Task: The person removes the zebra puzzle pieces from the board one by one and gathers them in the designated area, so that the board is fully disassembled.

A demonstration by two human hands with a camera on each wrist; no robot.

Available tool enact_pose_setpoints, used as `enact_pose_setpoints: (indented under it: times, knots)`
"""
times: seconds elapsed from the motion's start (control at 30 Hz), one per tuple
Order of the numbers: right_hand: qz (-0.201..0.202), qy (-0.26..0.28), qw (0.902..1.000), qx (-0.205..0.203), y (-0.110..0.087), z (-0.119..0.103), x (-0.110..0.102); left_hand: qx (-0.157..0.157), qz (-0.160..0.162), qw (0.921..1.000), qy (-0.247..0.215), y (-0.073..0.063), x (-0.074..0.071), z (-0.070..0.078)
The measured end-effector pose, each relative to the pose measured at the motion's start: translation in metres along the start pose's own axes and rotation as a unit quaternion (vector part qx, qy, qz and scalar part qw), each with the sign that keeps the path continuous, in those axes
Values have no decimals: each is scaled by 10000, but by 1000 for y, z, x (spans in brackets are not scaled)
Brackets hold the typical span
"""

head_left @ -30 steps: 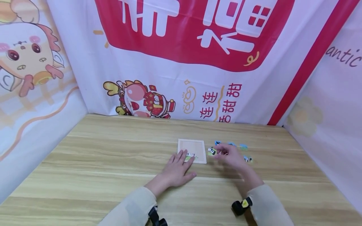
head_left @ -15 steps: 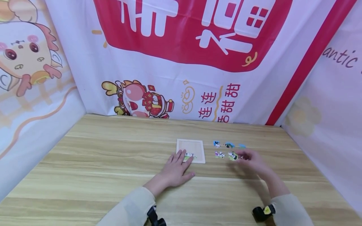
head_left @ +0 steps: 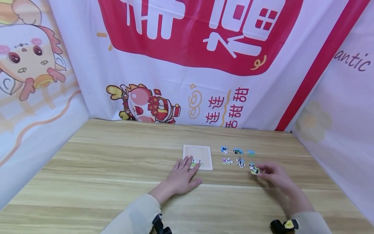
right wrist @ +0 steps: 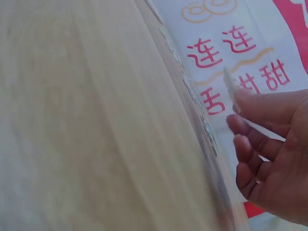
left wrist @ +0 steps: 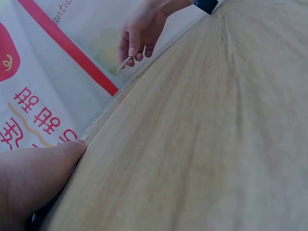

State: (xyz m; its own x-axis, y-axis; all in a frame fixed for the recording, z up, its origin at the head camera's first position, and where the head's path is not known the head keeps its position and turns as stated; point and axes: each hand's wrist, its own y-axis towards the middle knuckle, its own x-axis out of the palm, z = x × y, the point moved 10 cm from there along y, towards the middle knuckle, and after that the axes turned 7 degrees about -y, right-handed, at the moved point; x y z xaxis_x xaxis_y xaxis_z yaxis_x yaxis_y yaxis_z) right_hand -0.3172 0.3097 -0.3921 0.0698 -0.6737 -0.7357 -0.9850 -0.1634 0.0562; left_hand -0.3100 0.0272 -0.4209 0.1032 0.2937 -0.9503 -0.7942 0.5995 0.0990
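Two sleeved arms reach forward over a pale wooden table [head_left: 117,169]; the left hand [head_left: 181,177] lies flat with straight fingers, its fingertips pressing on the near edge of a small square puzzle tray [head_left: 197,156] and on the one piece [head_left: 196,162] already seated in its near row; the right hand [head_left: 273,175], well to the right of the tray, pinches a small puzzle piece [head_left: 254,168] between thumb and fingers, tilted up off the table, as the wrist views also show.

Just beyond that hand five loose pieces [head_left: 236,156] lie in two short rows, between it and the tray; they sit close together.

A likely slip: the pinched piece is thin and held only by its edge, so it could twist out of the fingers or arrive at the tray turned the wrong way; a hand passing low over the loose pieces could scatter them; if the left hand eases its pressure, the light tray may slide when a piece is pushed in.

Farthest off, cloth banners [head_left: 187,65] wall in the table; large white Chinese characters sit on a red panel, cropped at the top and not fully readable; lower down, red characters read 连连 and 甜甜; on the right banner the letters "antic" show, the word cut off; cartoon mascots are printed at left and centre.
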Motion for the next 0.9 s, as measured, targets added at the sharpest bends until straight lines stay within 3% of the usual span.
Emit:
enact_pose_setpoints:
  times: [0.43,0.9]
  knots:
    - [-103,-289,9990,318,-9,22,2,72,109,9999,-60,0,-1,1]
    - [-277,-390,9969,629,-8,30,8,55,119,9999,-36,1,1,-1]
